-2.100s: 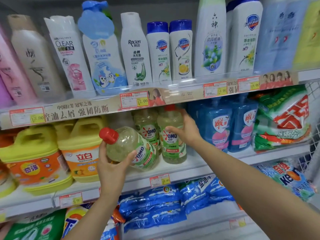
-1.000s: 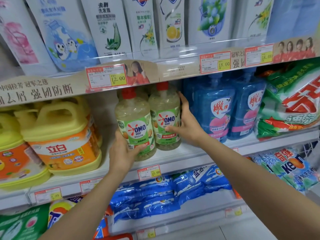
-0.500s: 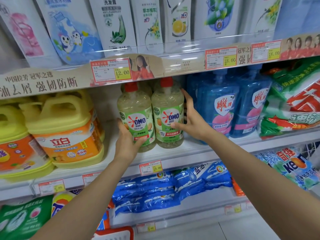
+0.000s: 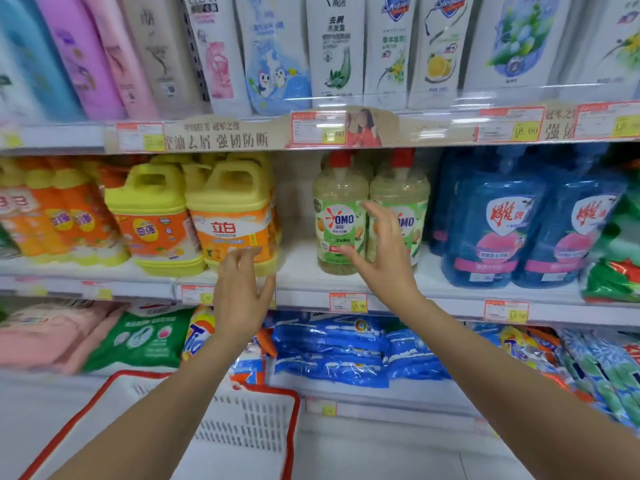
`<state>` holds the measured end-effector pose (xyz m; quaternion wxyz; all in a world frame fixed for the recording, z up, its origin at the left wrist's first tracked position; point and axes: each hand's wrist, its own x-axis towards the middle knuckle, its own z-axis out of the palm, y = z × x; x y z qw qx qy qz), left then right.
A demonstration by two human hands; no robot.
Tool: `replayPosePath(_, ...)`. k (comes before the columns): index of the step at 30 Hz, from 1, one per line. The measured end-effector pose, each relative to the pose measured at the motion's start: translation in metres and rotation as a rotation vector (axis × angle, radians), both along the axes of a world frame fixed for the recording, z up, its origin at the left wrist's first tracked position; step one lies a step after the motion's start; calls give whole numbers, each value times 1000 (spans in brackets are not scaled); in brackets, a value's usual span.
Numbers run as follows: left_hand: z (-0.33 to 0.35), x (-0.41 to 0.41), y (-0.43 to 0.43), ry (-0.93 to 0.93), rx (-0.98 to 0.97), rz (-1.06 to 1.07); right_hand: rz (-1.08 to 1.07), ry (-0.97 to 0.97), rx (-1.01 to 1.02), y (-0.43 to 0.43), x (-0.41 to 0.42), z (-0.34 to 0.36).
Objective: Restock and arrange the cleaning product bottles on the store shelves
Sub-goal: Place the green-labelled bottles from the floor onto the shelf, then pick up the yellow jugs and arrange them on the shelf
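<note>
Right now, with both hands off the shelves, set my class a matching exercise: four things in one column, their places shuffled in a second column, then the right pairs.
Things
1. yellow jugs
2. blue bottles
3. blue bags
4. basket

Places
A. at the bottom of the view, in front of the shelves
B. middle shelf, right of the red-capped bottles
C. the shelf under the red-capped bottles
D. middle shelf, left of the red-capped bottles

Pairs: 1-D, 2-B, 3-C, 4-A
</note>
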<state>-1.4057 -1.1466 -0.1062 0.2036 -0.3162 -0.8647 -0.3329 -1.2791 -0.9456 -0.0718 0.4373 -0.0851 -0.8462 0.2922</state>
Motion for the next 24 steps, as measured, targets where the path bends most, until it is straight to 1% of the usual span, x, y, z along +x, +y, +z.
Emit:
replayPosePath(3,-5,-27,-36,24,-4,69,120,-86,10,-36,-18,-3)
replayPosePath(5,-8,-52,-56,58,-58,90,158,-139,-49,-59,-39,-3)
replayPosePath(7,-11,-77,-74,58,-126,80,150,-165,-182,-76,-67,-1)
replayPosePath(12,-19,-137,-100,62,-214,-45,161,-239,-527,-109,-141,11)
replayPosePath(14,-27,-148,-104,82,-245,-104,88,-225,-584,-116,-167,13)
replayPosePath(17,-34,-156,-111,87,-245,-161,-89,-164,-553,-114,-191,5)
replayPosePath(20,-33,-162,-117,67,-247,-217,-233,-125,-522,-134,-187,10)
replayPosePath(24,-31,-165,-126,30,-267,-256,-373,-96,-486,-163,-179,17)
